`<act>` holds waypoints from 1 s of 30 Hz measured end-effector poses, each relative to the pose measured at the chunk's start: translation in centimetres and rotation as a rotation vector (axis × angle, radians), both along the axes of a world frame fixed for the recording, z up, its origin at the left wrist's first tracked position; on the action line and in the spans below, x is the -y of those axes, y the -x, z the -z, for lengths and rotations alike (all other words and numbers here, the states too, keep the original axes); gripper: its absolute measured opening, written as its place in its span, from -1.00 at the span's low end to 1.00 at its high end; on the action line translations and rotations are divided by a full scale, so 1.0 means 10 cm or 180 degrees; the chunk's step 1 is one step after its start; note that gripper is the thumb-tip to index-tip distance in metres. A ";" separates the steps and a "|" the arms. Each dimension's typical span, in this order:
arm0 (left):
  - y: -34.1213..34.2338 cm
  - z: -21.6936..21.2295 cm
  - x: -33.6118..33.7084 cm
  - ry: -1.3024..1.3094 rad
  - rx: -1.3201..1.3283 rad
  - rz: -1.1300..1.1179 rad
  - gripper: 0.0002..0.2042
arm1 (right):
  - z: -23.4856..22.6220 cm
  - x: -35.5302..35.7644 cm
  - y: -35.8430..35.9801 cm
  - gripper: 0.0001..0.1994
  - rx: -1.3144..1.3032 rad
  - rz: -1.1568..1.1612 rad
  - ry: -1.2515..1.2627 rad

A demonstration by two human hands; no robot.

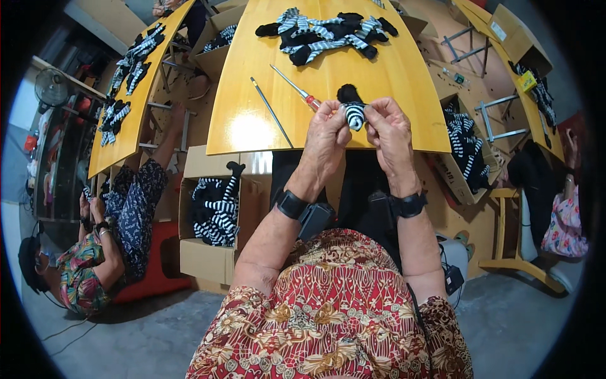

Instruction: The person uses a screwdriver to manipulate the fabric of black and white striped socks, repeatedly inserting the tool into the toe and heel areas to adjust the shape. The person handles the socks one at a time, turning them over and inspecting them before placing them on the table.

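Note:
Over the near edge of the yellow table (pixel 404 82), a black-and-white striped plush limb (pixel 355 119) with a fuzzy black end is stretched between my hands. My left hand (pixel 328 131) pinches one side of its striped edge. The other side is pinched by the thumb and fingers of my right hand (pixel 388 129). Just beyond my left hand lies a screwdriver (pixel 311 100) with a red handle. A thin dark rod (pixel 268 108) rests to its left. Farther back is a heap of striped and black plush limbs (pixel 325 36).
An open carton (pixel 208 262) of striped pieces stands below the table at left, another carton (pixel 456 182) at right. A co-worker (pixel 95 265) sits at the left table (pixel 148 88); another person's pink sleeve (pixel 565 221) shows at far right. A wooden chair frame (pixel 514 262) stands nearby.

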State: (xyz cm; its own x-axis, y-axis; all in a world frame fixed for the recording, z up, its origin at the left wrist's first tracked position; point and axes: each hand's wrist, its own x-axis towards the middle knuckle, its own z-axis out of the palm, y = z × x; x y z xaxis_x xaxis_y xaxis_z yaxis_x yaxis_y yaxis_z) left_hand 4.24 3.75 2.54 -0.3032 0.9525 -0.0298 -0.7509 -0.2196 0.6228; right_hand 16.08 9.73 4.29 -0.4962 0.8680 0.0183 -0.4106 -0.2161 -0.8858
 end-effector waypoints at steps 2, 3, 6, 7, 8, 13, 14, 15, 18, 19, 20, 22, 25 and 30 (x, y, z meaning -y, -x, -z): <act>-0.04 0.00 0.02 -0.0140 -0.0150 0.0383 -0.93 | 0.10 -0.08 0.01 -0.94 -0.0173 0.0125 -0.0138; -0.06 0.00 0.05 -0.0201 -0.0214 0.0572 -0.93 | 0.11 -0.10 0.01 -0.94 -0.0191 0.0114 -0.0108; -0.08 -0.04 0.11 -0.0077 -0.0546 0.0339 -0.91 | 0.04 -0.04 0.02 -0.95 -0.0138 0.0314 0.0064; -0.08 -0.07 0.12 -0.0013 -0.0718 0.0182 -0.90 | 0.05 -0.05 0.01 -0.95 -0.0123 0.0268 0.0024; -0.04 0.02 0.10 -0.0025 -0.0820 -0.0010 -0.91 | 0.07 -0.06 0.00 -0.94 -0.0108 0.0220 -0.0017; -0.01 -0.01 0.04 0.0424 -0.1054 -0.0440 -0.91 | 0.03 0.01 0.05 -0.93 -0.0338 0.0084 0.0004; -0.03 0.00 0.07 0.0473 -0.0994 -0.0458 -0.91 | 0.03 0.05 0.04 -0.92 -0.0404 0.0011 0.0016; -0.02 -0.03 0.06 0.0477 -0.0956 -0.0470 -0.92 | 0.02 0.05 0.03 -0.92 -0.0283 -0.0076 -0.0023; 0.02 0.00 0.07 0.0405 -0.0668 -0.0446 -0.91 | 0.04 0.06 0.00 -0.94 0.0011 -0.0162 -0.0130; 0.01 0.01 0.07 0.0359 -0.0504 -0.0411 -0.90 | 0.06 0.06 0.01 -0.95 -0.0004 -0.0084 -0.0099; 0.00 0.01 0.08 0.0259 -0.0202 -0.0293 -0.92 | 0.08 0.05 0.03 -0.95 -0.0019 -0.0004 -0.0068; -0.01 0.04 0.08 0.0009 -0.0088 0.0089 -0.92 | 0.11 -0.01 0.05 -0.96 -0.0114 0.0079 0.0023; -0.09 0.05 0.11 -0.0044 -0.0186 0.0460 -0.90 | 0.15 -0.09 0.02 -0.96 -0.0235 0.0169 0.0239; 0.01 0.15 0.14 0.0185 -0.0338 -0.0108 -0.92 | 0.20 -0.06 -0.01 -0.94 -0.0282 -0.0536 0.0426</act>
State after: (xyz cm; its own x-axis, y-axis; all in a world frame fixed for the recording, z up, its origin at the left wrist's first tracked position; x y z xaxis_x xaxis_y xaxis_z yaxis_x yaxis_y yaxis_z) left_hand 4.18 2.33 1.09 -0.3395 0.9393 -0.0506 -0.6730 -0.2049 0.7107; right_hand 16.13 10.31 2.28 -0.6358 0.7707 -0.0415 -0.4338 -0.4013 -0.8067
